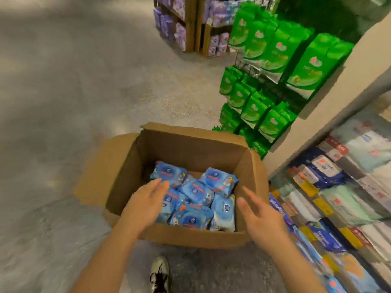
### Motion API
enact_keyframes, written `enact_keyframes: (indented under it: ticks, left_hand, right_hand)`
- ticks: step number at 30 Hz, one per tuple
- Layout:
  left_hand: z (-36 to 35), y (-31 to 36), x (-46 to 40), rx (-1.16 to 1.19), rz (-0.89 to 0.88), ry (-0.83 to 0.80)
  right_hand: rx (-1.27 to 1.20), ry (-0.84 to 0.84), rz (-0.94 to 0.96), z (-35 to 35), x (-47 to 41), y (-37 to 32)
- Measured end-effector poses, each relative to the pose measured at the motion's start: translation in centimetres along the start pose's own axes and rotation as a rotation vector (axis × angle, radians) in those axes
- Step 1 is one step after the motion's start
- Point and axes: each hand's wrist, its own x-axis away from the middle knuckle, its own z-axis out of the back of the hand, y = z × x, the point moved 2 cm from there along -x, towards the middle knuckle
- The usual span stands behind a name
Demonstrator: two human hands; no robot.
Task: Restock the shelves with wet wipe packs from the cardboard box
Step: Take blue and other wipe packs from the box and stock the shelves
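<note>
Both bare forearms are extended forward and down; the left hand is held palm-down with fingers straight and relaxed; the right hand is turned edge-on, fingers outstretched, nothing gripped.

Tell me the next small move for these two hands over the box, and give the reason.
Probably lower both hands and close them on a blue wet wipe pack. The left hand is open, reaching over the packs on the left side of the cardboard box; the right hand is open above its right rim. Neither holds anything, and the box has many packs left.
</note>
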Motion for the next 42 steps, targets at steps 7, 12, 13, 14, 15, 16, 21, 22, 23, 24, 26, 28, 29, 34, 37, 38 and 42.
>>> enact_keyframes:
  ticks: [7, 12, 13, 14, 15, 16, 21, 22, 23, 24, 26, 28, 29, 34, 37, 38, 42]
  left_hand:
    - [4.4, -6.4, -6.6, 0.024, 0.138, -0.069]
    - [3.0, -8.7, -9.2, 0.033, 0.198, -0.140]
    - [2.4, -9.2, -9.7, 0.034, 0.207, -0.155]
    - [1.9, -9.7, -10.3, 0.039, 0.218, -0.162]
    - [1.3, -10.3, -10.8, 0.047, 0.229, -0.164]
    - [0.8, -10.8, -11.3, 0.052, 0.238, -0.163]
    - [-2.0, -13.1, -13.8, 0.054, 0.285, -0.117]
    - [-2.5, -13.5, -14.2, 0.047, 0.291, -0.111]
    - [-2.9, -13.9, -14.5, 0.034, 0.295, -0.105]
    - [-3.2, -14.3, -14.8, 0.020, 0.299, -0.098]
    - [-3.8, -15.1, -15.0, 0.001, 0.316, -0.079]
    - [-4.1, -15.6, -15.2, -0.011, 0.342, -0.064]
    - [-4.1, -15.8, -15.3, -0.013, 0.352, -0.056]
    - [-4.3, -15.9, -15.4, 0.023, 0.360, -0.054]
    - [-4.3, -15.6, -15.5, 0.009, 0.361, -0.110]
    - [-4.3, -15.6, -15.5, -0.006, 0.353, -0.122]
    - [-4.1, -15.2, -15.3, -0.026, 0.331, -0.139]
  right_hand:
    - [0.001, -0.092, 0.002, -8.7, -5.4, -3.5]
    - [0.149, -0.218, 0.006, -13.0, -9.3, -2.6]
    - [0.195, -0.262, 0.008, -13.9, -10.1, -2.2]
    - [0.239, -0.309, 0.006, -14.8, -11.1, -1.6]
    - [0.266, -0.353, 0.004, -15.9, -12.1, -1.1]
    - [0.289, -0.401, -0.003, -16.9, -13.2, -0.5]
    - [0.513, -0.593, 0.108, -22.5, -19.9, 3.3]
    - [0.573, -0.637, 0.148, -23.5, -21.0, 4.1]
    - [0.626, -0.682, 0.188, -24.6, -22.0, 4.9]
    - [0.672, -0.722, 0.229, -25.6, -22.9, 5.7]
    - [0.735, -0.774, 0.288, -27.6, -24.2, 7.3]
    - [0.786, -0.790, 0.323, -29.2, -25.1, 8.9]
    - [0.814, -0.790, 0.337, -29.8, -25.2, 9.6]
    - [0.883, -0.746, 0.327, -30.7, -25.2, 10.6]
    - [0.881, -0.766, 0.356, -31.1, -25.4, 10.5]
    - [0.843, -0.792, 0.355, -31.2, -25.4, 10.4]
    - [0.621, -0.795, 0.293, -30.1, -24.6, 10.3]
